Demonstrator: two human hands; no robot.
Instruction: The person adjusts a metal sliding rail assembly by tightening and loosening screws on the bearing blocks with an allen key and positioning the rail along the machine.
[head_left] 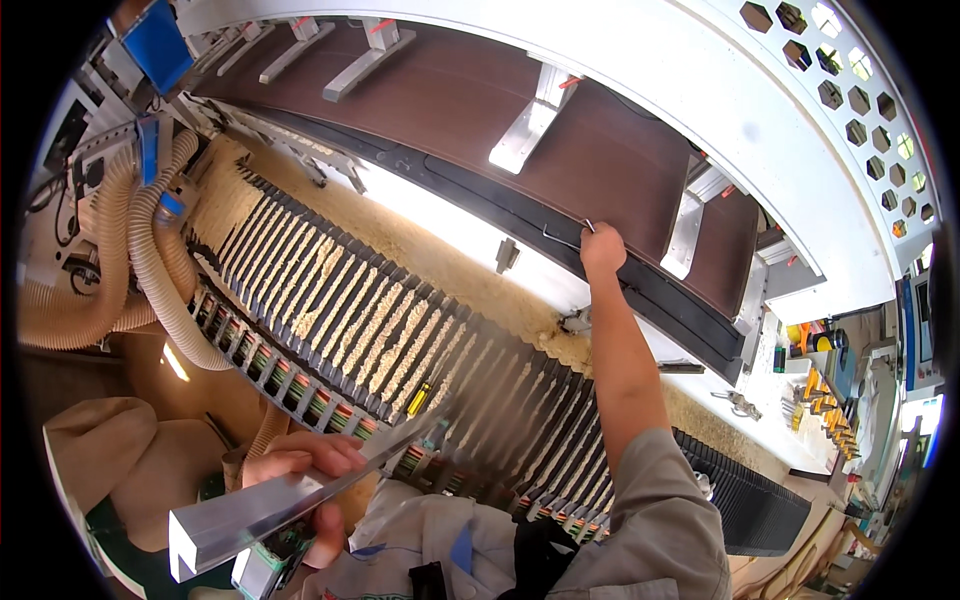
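Here, metal bar (252, 512): in the left hand (308, 458), slanting above the ribbed cable chain (345, 305); its far end is blurred.
Left fingers: wrapped around the bar, toward its near end.
Right hand (604, 252): fingers closed on a bent rod (561, 240) beside the black rail (500, 208).
Bar's feel: probably stiff, slippery, fairly light; a hold nearer mid-length likely balances better.
Edges: crisp corners; a yellow screwdriver (418, 400) lies close by.
Room: tight over the ribs, wider toward the rail.
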